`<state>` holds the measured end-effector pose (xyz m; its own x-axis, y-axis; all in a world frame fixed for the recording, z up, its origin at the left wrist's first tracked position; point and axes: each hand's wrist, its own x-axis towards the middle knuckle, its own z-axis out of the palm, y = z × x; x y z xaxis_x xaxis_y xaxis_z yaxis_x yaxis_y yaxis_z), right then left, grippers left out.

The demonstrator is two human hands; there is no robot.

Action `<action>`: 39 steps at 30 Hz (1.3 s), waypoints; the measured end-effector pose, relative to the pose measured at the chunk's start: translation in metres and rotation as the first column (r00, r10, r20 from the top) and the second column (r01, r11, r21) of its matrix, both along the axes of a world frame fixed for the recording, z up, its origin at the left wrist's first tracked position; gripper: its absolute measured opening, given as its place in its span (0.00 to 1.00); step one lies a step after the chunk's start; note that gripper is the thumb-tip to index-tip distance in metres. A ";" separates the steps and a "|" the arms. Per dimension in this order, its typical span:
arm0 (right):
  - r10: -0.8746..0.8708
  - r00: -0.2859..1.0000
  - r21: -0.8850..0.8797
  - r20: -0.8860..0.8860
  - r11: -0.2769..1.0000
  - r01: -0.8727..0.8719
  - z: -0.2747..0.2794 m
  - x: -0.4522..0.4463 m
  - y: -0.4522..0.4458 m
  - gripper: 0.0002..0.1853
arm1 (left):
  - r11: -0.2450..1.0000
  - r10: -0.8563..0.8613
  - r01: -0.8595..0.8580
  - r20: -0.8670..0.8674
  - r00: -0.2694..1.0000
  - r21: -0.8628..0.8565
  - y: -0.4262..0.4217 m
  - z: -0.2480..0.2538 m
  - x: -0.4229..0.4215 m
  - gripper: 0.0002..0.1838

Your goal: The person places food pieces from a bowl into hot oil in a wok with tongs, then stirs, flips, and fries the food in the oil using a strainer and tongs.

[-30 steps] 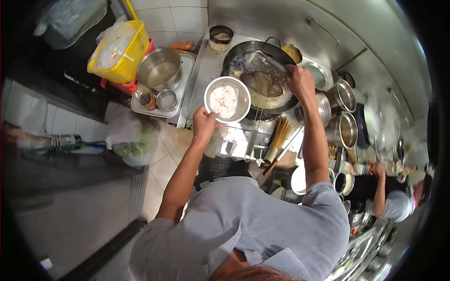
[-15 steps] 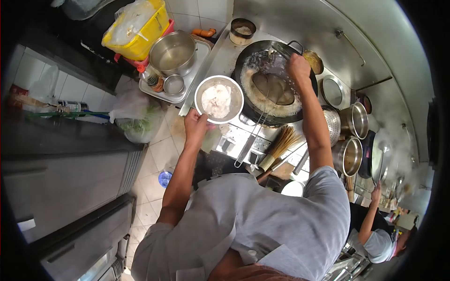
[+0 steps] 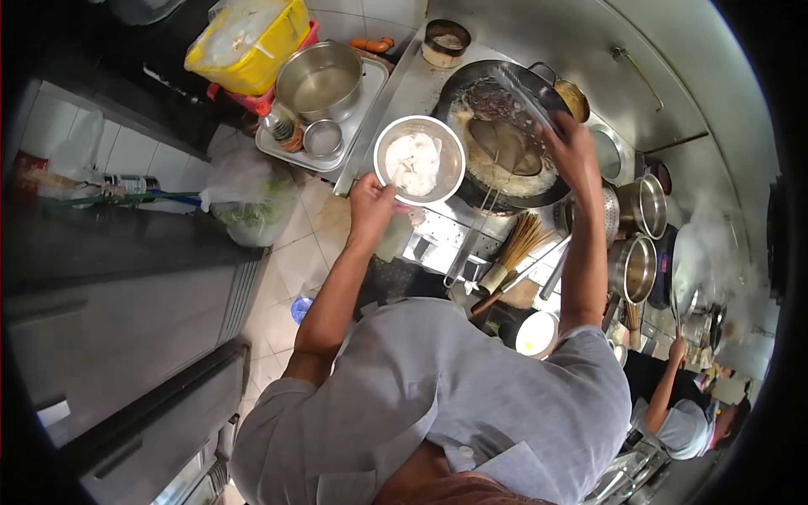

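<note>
My left hand [image 3: 370,206] grips the rim of a metal bowl [image 3: 450,139], which holds pale, wet-looking pieces of food [image 3: 412,162]. To the right of the bowl is a large dark wok [image 3: 454,82] with bubbling oil. A mesh strainer [image 3: 528,160] lies in the oil, its long handle resting over the wok's near edge. Above the wok's right side, my right hand [image 3: 574,151] is closed around long metal tongs [image 3: 523,94], slightly blurred. Their tips point to the wok's far side, over dark frothy oil.
A tray [image 3: 374,80] at left carries a steel pot [image 3: 320,80], a sauce bottle [image 3: 279,126] and a small cup. A bamboo brush [image 3: 520,248] lies before the wok. Steel pots [image 3: 631,268] line the right. Another person [image 3: 677,417] works at far right beside steam.
My right hand has drawn back toward me and right, lifting the tongs from the wok's far side. The bowl stays in my left hand. The view has shifted slightly.
</note>
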<state>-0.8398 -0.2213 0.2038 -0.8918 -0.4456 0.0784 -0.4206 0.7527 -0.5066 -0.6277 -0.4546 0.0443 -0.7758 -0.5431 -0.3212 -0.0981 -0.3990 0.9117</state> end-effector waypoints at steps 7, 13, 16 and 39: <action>0.210 0.976 0.100 0.058 0.971 -0.215 -0.024 0.076 -0.013 0.18 | 0.999 -0.012 0.010 -0.047 0.999 -0.042 0.000 0.002 0.009 0.03; 0.276 0.961 0.234 0.016 0.933 -0.272 -0.039 0.087 -0.029 0.10 | 0.995 0.017 -0.024 -0.076 0.997 -0.093 0.010 0.016 0.008 0.04; 0.265 0.963 0.237 0.040 0.934 -0.267 -0.036 0.084 -0.023 0.10 | 0.997 0.022 -0.026 -0.056 0.998 -0.078 0.013 0.011 0.002 0.04; -0.012 0.958 0.489 -0.285 0.858 0.156 -0.169 -0.183 0.042 0.15 | 0.999 0.052 -0.052 0.043 0.998 -0.002 0.024 -0.018 -0.019 0.02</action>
